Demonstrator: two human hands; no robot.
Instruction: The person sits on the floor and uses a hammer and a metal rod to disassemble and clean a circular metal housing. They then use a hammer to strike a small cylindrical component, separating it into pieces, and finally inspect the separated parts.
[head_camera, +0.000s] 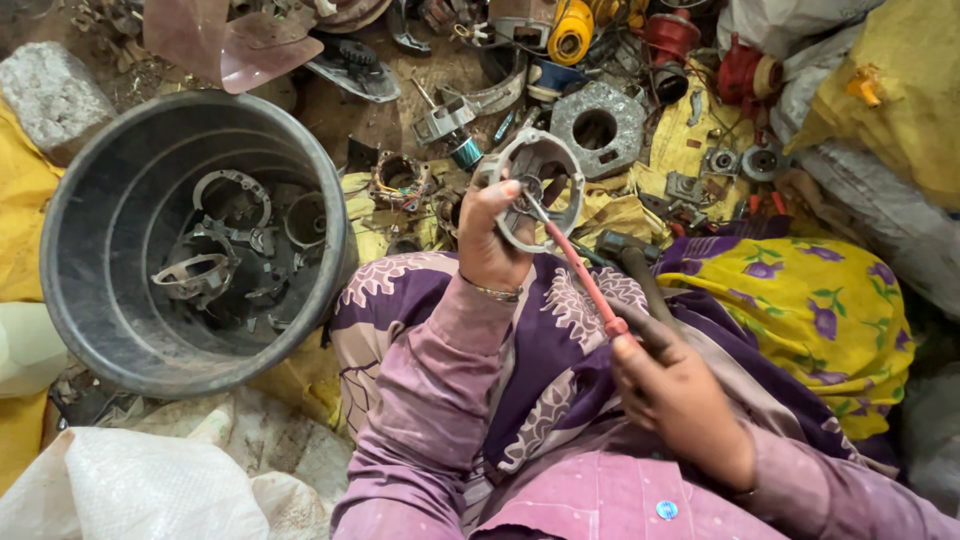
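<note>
The left hand (492, 238) grasped a round grey metal housing (540, 188) — upright above the lap. The right hand (672, 392) clenched a red-shafted screwdriver (582, 276), tip at the housing's centre — grey tub (95, 235) at nine o'clock.

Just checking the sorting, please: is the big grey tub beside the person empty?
No, the grey tub holds several metal rings and housings.

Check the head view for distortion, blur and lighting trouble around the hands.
Head view: wide-angle bending stretches the grey tub and the frame edges; soft even light, no glare; the left hand on the round metal housing and the right hand on the red-shafted screwdriver are sharp.
</note>
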